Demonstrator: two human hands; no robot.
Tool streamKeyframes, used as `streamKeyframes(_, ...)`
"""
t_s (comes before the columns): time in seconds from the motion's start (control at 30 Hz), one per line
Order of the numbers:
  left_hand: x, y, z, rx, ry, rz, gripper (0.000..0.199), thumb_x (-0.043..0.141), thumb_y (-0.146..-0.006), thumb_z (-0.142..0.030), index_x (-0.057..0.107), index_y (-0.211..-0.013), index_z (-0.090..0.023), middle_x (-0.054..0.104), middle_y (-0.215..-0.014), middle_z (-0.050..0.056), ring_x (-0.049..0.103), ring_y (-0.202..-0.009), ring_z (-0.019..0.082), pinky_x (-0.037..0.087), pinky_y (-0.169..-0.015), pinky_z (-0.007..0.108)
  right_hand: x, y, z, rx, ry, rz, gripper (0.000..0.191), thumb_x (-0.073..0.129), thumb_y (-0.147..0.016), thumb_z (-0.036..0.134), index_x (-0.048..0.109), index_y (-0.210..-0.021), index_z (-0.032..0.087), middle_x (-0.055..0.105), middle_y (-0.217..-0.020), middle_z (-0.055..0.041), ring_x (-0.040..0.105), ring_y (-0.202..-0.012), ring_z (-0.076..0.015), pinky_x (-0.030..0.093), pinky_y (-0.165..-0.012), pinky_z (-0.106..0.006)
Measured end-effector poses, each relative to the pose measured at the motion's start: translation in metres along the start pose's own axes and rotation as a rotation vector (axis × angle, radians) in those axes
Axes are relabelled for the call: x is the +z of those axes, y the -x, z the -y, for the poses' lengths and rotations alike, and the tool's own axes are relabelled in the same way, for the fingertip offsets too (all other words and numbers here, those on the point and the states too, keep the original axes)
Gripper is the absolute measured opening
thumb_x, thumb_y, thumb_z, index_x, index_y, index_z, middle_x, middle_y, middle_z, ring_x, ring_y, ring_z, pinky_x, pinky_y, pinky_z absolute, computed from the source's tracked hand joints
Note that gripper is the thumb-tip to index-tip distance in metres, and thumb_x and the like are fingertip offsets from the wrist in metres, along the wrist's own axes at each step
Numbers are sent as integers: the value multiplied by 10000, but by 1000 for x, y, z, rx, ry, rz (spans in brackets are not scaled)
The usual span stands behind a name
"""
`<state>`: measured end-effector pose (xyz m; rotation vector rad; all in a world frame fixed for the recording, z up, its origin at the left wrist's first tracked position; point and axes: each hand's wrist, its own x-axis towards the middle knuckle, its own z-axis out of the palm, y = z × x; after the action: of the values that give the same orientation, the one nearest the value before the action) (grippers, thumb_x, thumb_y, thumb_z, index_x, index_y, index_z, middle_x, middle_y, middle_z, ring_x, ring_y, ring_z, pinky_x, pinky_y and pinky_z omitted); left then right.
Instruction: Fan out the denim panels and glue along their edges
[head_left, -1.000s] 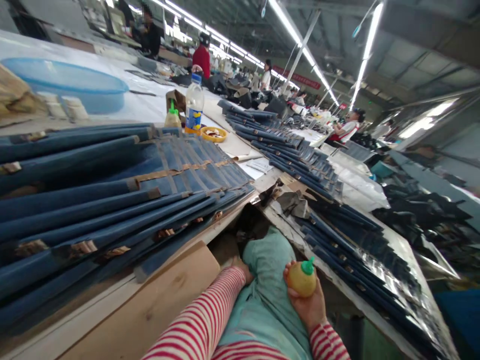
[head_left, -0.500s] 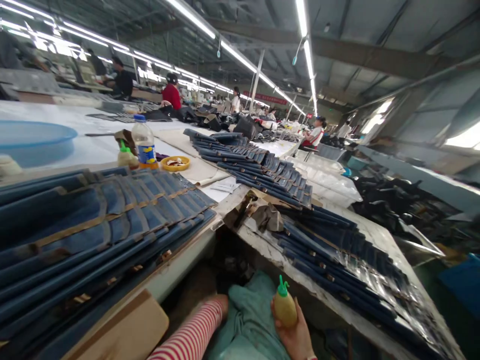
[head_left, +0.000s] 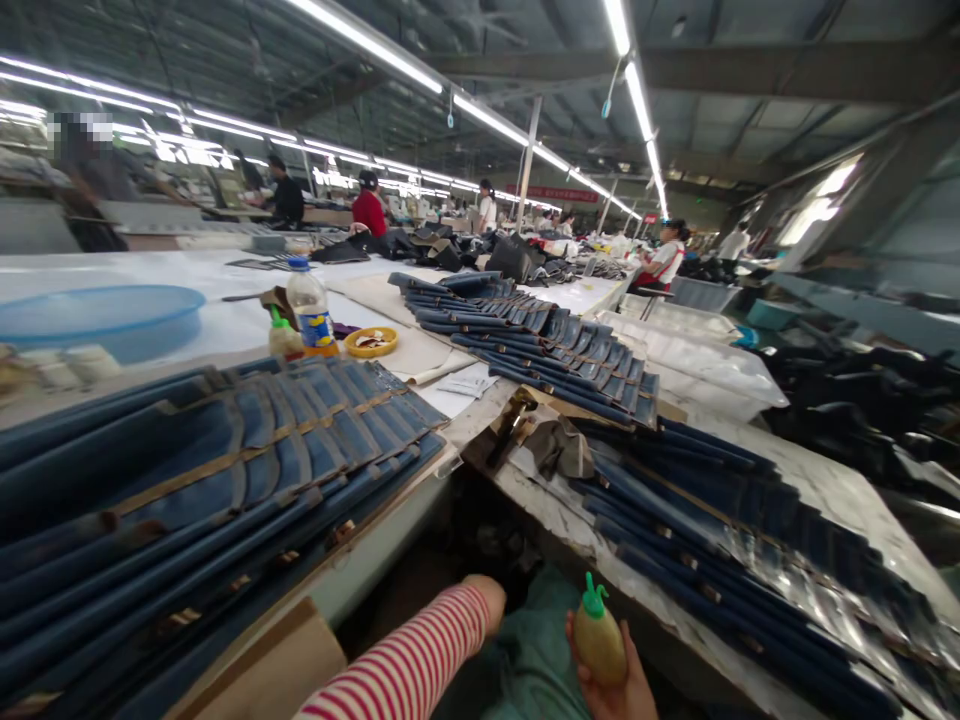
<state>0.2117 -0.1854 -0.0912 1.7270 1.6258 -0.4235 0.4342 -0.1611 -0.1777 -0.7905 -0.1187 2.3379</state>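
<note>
My right hand [head_left: 626, 685] is wrapped round a yellowish squeeze bottle [head_left: 600, 645] with a green nozzle and holds it upright above my lap. My left hand [head_left: 491, 598], at the end of a red-and-white striped sleeve, reaches forward into the dark gap between the two tables; its fingers are hidden. Beside it lies green cloth [head_left: 540, 640] over my lap. Overlapping dark blue denim-like pieces with brown strips are fanned out on the left table [head_left: 300, 425] and along the right table [head_left: 690, 530]. A crumpled brown-grey scrap [head_left: 556, 447] sits near the corner of the right table.
On the left table stand a clear drink bottle [head_left: 311, 310], another green-tipped squeeze bottle [head_left: 283, 338], a yellow dish [head_left: 371, 342] and a blue basin [head_left: 105, 312]. Another fanned denim stack [head_left: 540, 345] lies farther back. A cardboard edge [head_left: 262, 670] is at lower left. Several people work beyond.
The view has shifted a little, so the scene sits lower and farther right. My right hand still holds the squeeze bottle; my left forearm reaches farther to the right in the picture.
</note>
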Motion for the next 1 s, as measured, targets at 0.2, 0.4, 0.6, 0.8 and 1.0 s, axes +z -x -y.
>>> streamKeyframes(0.2, -69, 42, -18, 165, -215, -91, 263, 534, -786, -230, 590, -1022, -128, 629, -1024, 126, 579, -986, 236, 490, -814, 389, 71, -10, 20, -25, 41, 137, 453, 636, -704, 476, 582, -1087, 241, 613, -1131, -75, 585, -1024, -197, 546, -590, -234)
streamKeyframes(0.4, -67, 113, 11, 210, -257, -255, 266, 462, -792, -279, 616, -963, -144, 655, -902, 158, 620, -856, 293, 500, -708, 422, 156, -40, 46, -119, 227, 208, 558, 671, -662, 507, 568, -1114, 197, 570, -1188, -126, 553, -1070, -247, 547, -670, -281)
streamKeyframes(0.6, -37, 149, 58, 119, -165, -301, 255, 441, -800, -282, 582, -981, -171, 655, -904, 117, 623, -831, 288, 503, -693, 422, 253, -86, 46, -247, 581, 264, 342, 623, -745, 418, 607, -978, 169, 667, -868, -64, 641, -710, -178, 545, -495, -261)
streamKeyframes(0.8, -17, 149, 83, 88, -102, -289, 239, 453, -804, -303, 579, -955, -168, 647, -921, 125, 615, -846, 299, 493, -715, 449, 353, -97, 37, -410, 1108, 488, 384, 635, -739, 293, 560, -1085, 145, 618, -784, -4, 578, -571, -102, 451, -383, -155)
streamKeyframes(1.0, 2, 141, 84, 143, -65, -253, 259, 483, -803, -321, 589, -971, -155, 643, -935, 134, 601, -870, 288, 482, -763, 453, 412, -91, 29, -586, 1404, 665, 420, 686, -614, 53, 605, -1023, 106, 614, -770, 33, 561, -665, -74, 452, -553, -139)
